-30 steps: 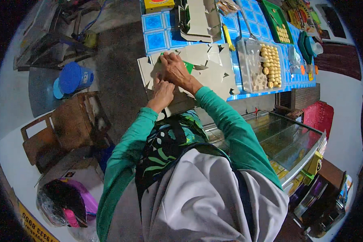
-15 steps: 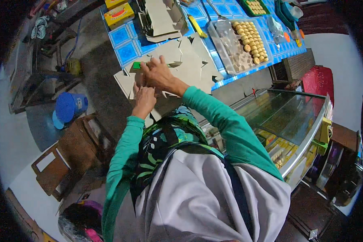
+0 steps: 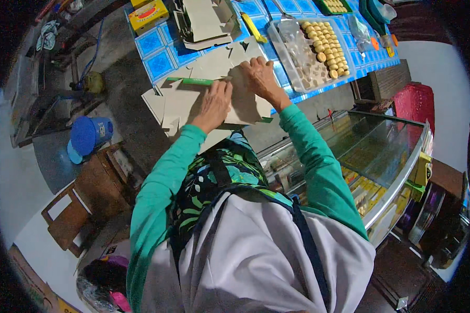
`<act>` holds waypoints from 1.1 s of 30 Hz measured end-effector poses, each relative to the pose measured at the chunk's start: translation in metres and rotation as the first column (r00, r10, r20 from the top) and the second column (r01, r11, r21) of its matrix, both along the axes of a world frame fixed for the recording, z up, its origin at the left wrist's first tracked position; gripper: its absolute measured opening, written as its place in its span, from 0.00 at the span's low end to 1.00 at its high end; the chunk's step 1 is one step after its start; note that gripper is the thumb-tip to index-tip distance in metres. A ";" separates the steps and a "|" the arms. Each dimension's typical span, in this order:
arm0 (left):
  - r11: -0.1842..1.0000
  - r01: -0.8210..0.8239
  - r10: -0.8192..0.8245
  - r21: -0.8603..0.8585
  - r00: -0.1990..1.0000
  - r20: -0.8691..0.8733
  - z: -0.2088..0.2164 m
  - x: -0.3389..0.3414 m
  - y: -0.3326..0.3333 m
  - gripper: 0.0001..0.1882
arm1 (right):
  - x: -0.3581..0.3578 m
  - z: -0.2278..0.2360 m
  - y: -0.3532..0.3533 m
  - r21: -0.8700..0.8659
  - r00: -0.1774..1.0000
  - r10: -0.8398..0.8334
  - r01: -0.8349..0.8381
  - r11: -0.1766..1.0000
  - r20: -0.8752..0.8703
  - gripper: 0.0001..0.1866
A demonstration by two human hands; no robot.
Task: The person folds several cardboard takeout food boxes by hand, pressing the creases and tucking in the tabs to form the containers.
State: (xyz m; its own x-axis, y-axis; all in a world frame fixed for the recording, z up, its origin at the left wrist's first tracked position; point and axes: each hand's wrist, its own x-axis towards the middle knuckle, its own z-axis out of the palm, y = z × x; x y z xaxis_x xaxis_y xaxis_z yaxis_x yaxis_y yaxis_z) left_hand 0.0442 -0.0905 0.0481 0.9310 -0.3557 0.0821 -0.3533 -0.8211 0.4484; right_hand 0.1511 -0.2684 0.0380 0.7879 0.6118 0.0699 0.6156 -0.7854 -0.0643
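Cut and creased, a flat cardboard box blank (image 3: 188,112) lies at the table's near edge, its plain grey-beige side mostly up. A green printed strip (image 3: 193,81) shows along a folded-up part of it. My left hand (image 3: 218,102) has its fingers bent over that fold, at the strip's right end. My right hand (image 3: 265,79) curls its fingers over the blank's right part, thumb side hidden. Both hands grip the cardboard. Just beyond stands a stack of more cardboard blanks (image 3: 206,23).
A blue tiled cloth (image 3: 159,55) covers the table. On it are a yellow cutter knife (image 3: 253,28), a clear plastic tray (image 3: 297,86) with rows of small round pastries (image 3: 326,44), and a yellow box (image 3: 149,16). A glass display case (image 3: 371,141) stands at right, a blue bucket (image 3: 91,133) at left.
Both hands have moved right and apart along the cardboard. The left has gone from the near left edge to the middle. More of the green strip now shows at a raised fold.
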 end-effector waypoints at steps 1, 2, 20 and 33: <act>1.000 0.009 -0.009 -0.001 1.000 -0.004 0.001 0.003 -0.003 0.37 | 0.000 -0.002 -0.001 -0.010 0.999 0.008 -0.007 1.000 0.044 0.14; 0.999 -0.029 0.030 0.035 0.999 -0.029 0.002 0.007 -0.006 0.40 | 0.000 -0.003 -0.003 -0.011 0.999 -0.001 0.002 1.000 0.040 0.14; 0.998 -0.040 0.047 0.050 0.987 -0.152 -0.006 0.016 0.000 0.41 | -0.071 -0.012 0.011 0.111 1.000 -0.018 0.017 0.994 0.010 0.20; 0.993 0.039 -0.020 0.108 0.985 -0.170 0.004 0.023 0.002 0.44 | -0.087 -0.008 -0.013 -0.164 0.989 -0.064 0.085 0.983 0.132 0.13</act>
